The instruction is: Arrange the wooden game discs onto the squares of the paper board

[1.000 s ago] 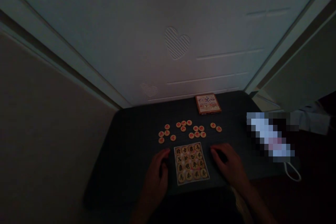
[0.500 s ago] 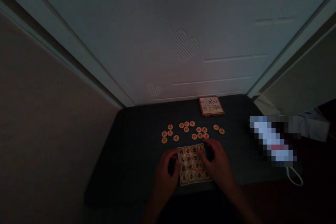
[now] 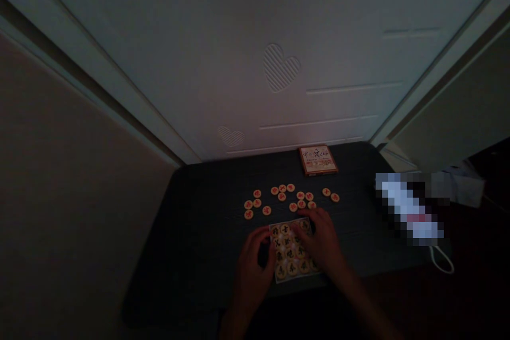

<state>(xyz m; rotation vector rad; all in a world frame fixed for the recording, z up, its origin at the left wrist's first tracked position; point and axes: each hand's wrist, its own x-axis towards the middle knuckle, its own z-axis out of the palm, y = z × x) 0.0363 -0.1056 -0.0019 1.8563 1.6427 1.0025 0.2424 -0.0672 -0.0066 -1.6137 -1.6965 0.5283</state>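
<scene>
We look down on a square paper sheet (image 3: pixel 300 275) lying on a dark table (image 3: pixel 207 223), near the table's front edge and roughly centred. Round, cream-coloured discs with black characters (image 3: pixel 285 241) sit on it in tidy rows, like Chinese chess pieces. Our left hand (image 3: pixel 253 271) curves loosely at the sheet's left edge, its fingers (image 3: pixel 265 235) partly curled and touching or just beside the nearest discs. Our right hand (image 3: pixel 319 239) lies over the sheet's upper right corner, half open, with its fingers (image 3: pixel 300 226) spread across the top discs. We cannot tell whether either hand is gripping a disc.

Just beyond the sheet, discs with red characters (image 3: pixel 281 196) lie in loose, separate clusters on the table, the closest almost at the right fingertips. Farther back, a small square box (image 3: pixel 317 160) with a colourful printed lid sits near the table's far edge, in front of a pale door (image 3: pixel 281 67) embossed with hearts. A beige wall (image 3: pixel 79 223) fills the left. To the right, a pixelated object (image 3: pixel 408 207) lies at the table's edge, with a white loop of cord (image 3: pixel 442 261) beneath it.
</scene>
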